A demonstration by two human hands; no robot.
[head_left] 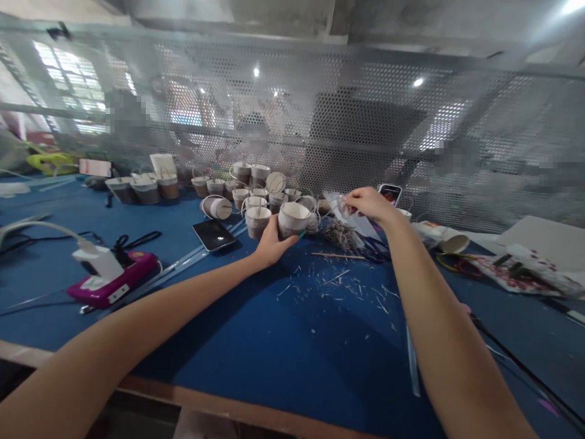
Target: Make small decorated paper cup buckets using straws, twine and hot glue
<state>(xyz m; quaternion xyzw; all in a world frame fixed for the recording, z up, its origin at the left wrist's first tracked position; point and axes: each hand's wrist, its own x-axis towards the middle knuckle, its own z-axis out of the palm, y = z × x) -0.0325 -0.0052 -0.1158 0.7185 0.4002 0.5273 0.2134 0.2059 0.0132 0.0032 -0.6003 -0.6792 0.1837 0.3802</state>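
Note:
My left hand [270, 244] is closed round a small white paper cup [292, 218] with a brown base, held just above the blue table [283, 341]. My right hand [369, 203] reaches further back and pinches a clear plastic bag [343, 208] beside a heap of dry grey shreds [340, 235]. Several more little cups [256, 195], some with thin wire handles, are clustered behind my left hand. A thin wooden stick [338, 255] lies between my two arms, with loose shreds scattered around it.
A black phone [214, 235] lies left of the cups, a second phone [390, 194] leans against the perforated metal screen [347, 134]. A pink and white glue gun [107, 274] with cable sits at left. Scissors [132, 241], patterned cloth [525, 268] and a tipped cup [450, 242] lie about.

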